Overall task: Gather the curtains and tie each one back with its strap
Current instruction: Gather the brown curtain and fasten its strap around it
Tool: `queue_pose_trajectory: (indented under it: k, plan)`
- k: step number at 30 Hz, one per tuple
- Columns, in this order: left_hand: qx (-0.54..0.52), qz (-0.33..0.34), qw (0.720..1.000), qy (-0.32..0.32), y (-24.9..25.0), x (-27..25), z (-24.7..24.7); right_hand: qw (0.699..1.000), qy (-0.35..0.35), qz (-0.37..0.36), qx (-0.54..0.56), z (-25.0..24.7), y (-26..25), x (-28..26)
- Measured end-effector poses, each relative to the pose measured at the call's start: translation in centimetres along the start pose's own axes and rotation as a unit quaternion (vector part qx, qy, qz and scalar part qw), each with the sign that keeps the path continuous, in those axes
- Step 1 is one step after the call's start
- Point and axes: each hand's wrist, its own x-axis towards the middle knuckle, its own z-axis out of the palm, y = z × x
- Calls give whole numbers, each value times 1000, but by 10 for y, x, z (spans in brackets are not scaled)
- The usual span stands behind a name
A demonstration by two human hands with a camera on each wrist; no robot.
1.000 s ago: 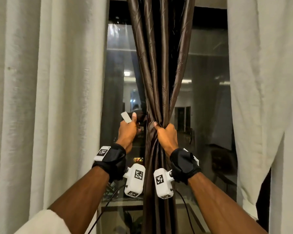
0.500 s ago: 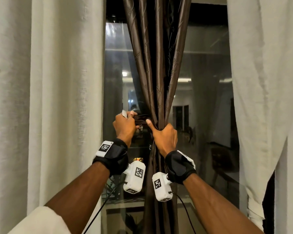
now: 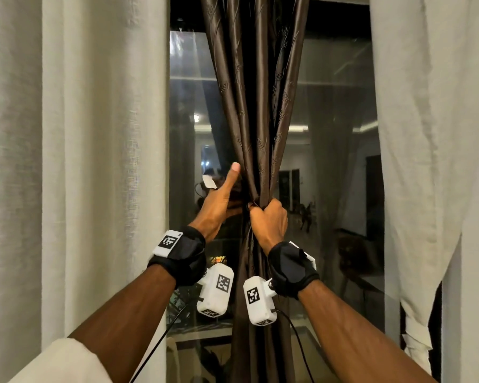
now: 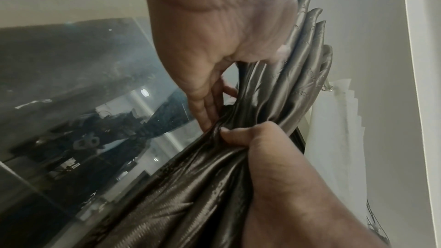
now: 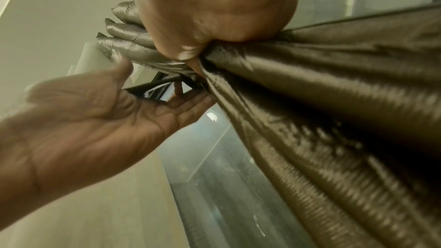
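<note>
A brown satin curtain (image 3: 257, 106) hangs gathered into a bundle in front of the window. My right hand (image 3: 268, 219) grips the bundle in a fist at its narrowest point. My left hand (image 3: 221, 200) is just left of it, thumb pointing up against the folds and fingers stretched out behind the curtain. The dark strap's white end tab (image 3: 209, 183) sticks up by the left index finger. In the right wrist view the strap (image 5: 155, 84) runs in dark bands by the left hand's (image 5: 107, 120) straight fingers, under the right fist (image 5: 210, 16). Where the strap ends behind the curtain is hidden.
Pale sheer curtains hang on the left (image 3: 94, 161) and the right (image 3: 426, 134); the right one is bunched low down (image 3: 415, 338). A dark glass pane (image 3: 186, 120) with reflections stands close behind the brown curtain.
My left hand has opened from a fist round the strap's end; its thumb now points up and its fingers reach behind the curtain. My right hand keeps its grip.
</note>
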Motion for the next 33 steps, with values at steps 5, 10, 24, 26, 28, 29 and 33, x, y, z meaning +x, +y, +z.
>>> queue_pose_trajectory:
  k: [5,10,24,26,28,29,33]
  plan:
    - [56,58,996,-26,3,-4,13,987,-45,-90,-127,-4,0,-3]
    - [109,67,992,7,7,2,28,946,-28,-203,-252,-3,5,-5]
    - [47,14,999,1,8,17,34,983,-184,-15,8,-63,-8,42]
    - [38,14,999,-3,9,15,33,972,-221,28,76,-70,-19,41]
    - [40,13,999,-5,9,15,31,965,-244,52,81,-78,-25,39]
    - [43,9,999,-9,9,14,30,963,-258,56,62,-79,-23,41]
    - [25,1,1000,-11,9,11,27,968,-215,56,118,-79,-20,41]
